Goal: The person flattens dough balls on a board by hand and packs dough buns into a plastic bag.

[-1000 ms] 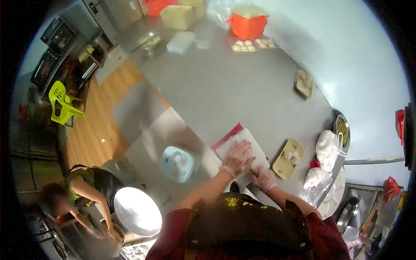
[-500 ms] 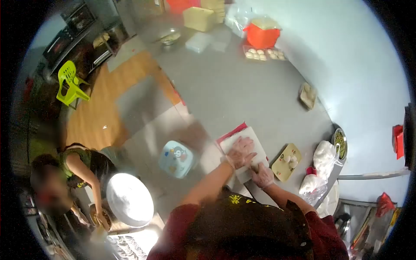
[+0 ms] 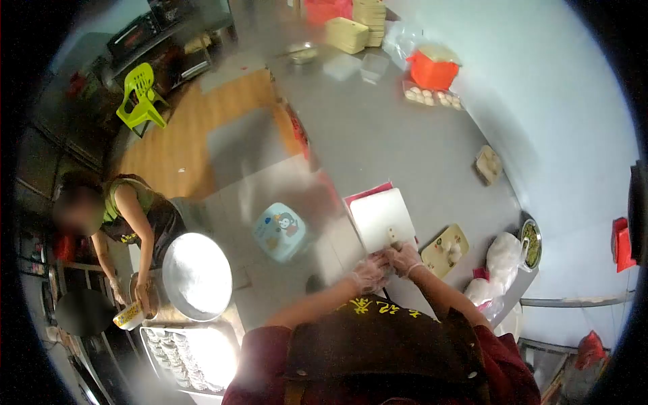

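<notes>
A white board (image 3: 383, 217) lies on a red sheet (image 3: 368, 192) at the front of the grey table. Both my hands wear clear gloves and meet at the board's near edge. My left hand (image 3: 370, 271) has its fingers bent in beside the right one. My right hand (image 3: 403, 259) is closed at the board's near right corner, and a small pale piece (image 3: 392, 235) shows just past its fingers. What lies between the hands is too small to make out. Right of them, a yellow tray (image 3: 445, 250) holds a few white dough balls (image 3: 454, 254).
A bowl of green filling (image 3: 531, 244) and white bags (image 3: 503, 260) are at the right. A small tray (image 3: 488, 165) and an orange container (image 3: 433, 69) stand farther back. A blue stool (image 3: 279, 231) is left. Another person (image 3: 138, 216) works beside a round white pan (image 3: 198, 277).
My left hand has come back off the board's middle to join my right hand at the near edge. The view has shifted, and the other person now holds a patterned container.
</notes>
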A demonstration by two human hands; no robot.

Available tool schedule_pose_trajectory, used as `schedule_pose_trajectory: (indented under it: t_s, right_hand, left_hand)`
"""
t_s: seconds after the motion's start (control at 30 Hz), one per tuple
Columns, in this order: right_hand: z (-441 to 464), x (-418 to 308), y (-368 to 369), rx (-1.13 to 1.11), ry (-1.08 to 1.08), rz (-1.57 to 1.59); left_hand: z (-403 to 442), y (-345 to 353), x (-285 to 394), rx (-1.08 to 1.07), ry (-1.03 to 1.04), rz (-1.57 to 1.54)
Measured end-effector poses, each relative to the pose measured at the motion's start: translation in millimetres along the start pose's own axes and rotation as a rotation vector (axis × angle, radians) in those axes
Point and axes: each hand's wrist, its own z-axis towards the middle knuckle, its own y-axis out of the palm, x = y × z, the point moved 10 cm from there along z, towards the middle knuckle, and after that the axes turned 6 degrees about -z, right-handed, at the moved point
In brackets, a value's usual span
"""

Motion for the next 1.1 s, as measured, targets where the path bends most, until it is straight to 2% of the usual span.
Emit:
schedule_pose_trajectory:
  t_s: [0.03,0.07,0.1,0.13,0.17,0.2,0.23,0.27,0.33,0.37,0.43,0.47,0.53,0.63,0.67,0.73,0.77,0.83,0.9,0.93,0.97,1.03,1.1]
  right_hand:
    - [-5,-13,-10,0.000,-0.009,-0.002]
    - [-15,-20,-32,0.112,0.010,-0.075]
    - [-34,-37,-58,0.224,0.035,-0.143]
    - [-58,-64,-78,0.227,0.039,-0.139]
    - [-84,-108,-103,0.256,-0.047,-0.319]
    - [-95,-138,-114,0.284,-0.132,-0.500]
    - [-90,-144,-117,0.286,-0.129,-0.500]
    - [-86,-143,-124,0.308,-0.076,-0.489]
    - [-71,-148,-139,0.335,-0.020,-0.477]
    - [-61,-157,-145,0.334,-0.046,-0.573]
    - [-40,-176,-157,0.248,-0.039,-0.707]
    - [-35,-188,-163,0.163,-0.007,-0.745]
    - [-32,-215,-176,0.075,-0.063,-0.792]
    - [-19,-233,-188,0.205,-0.132,-0.843]
    - [-15,-234,-191,0.208,-0.131,-0.845]
    - [-14,-226,-192,0.095,0.019,-0.819]
    - [-13,-224,-192,0.094,0.021,-0.819]
    - [-9,-227,-190,0.149,-0.059,-0.900]
    - [-1,-217,-190,0.216,-0.039,-0.882]
    - [-2,-217,-195,0.283,-0.022,-0.867]
    - [-1,-215,-196,0.282,-0.018,-0.860]
    - [-2,-214,-189,0.150,-0.031,-0.795]
    - [0,-212,-189,0.172,-0.035,-0.816]
  left_hand:
    - [-2,3,1,-0.004,0.032,0.061]
    - [-3,5,2,-0.006,0.065,0.122]
    - [-8,11,-14,0.034,0.062,-0.172]
    - [-6,14,-29,0.050,0.061,-0.318]
    - [-4,17,-45,0.067,0.062,-0.465]
    - [1,18,-44,0.099,0.222,-0.056]
    - [-1,21,-28,0.129,0.377,0.356]
    - [1,20,-29,0.127,0.380,0.356]
    - [7,25,-38,-0.180,0.047,0.193]
    - [-2,18,-14,-0.185,0.050,0.196]
    - [-28,-32,-11,0.178,-0.371,-0.178]
    - [-27,-37,-12,0.172,-0.370,-0.176]
    - [-26,-72,-13,0.388,-0.311,-0.019]
    - [-28,-118,0,0.716,-0.211,0.221]
    - [-22,-121,-1,0.716,-0.207,0.220]
    - [-15,-128,15,0.749,-0.225,0.660]
    - [-1,-117,3,0.578,-0.301,0.860]
    - [9,-111,0,0.580,-0.258,0.924]
    - [20,-104,-8,0.577,-0.215,0.988]
    - [16,-115,-14,0.726,-0.247,0.934]
    - [7,-122,-21,0.875,-0.279,0.876]
    - [7,-125,-18,0.891,-0.305,0.898]
    - [7,-131,-7,0.911,-0.330,0.923]
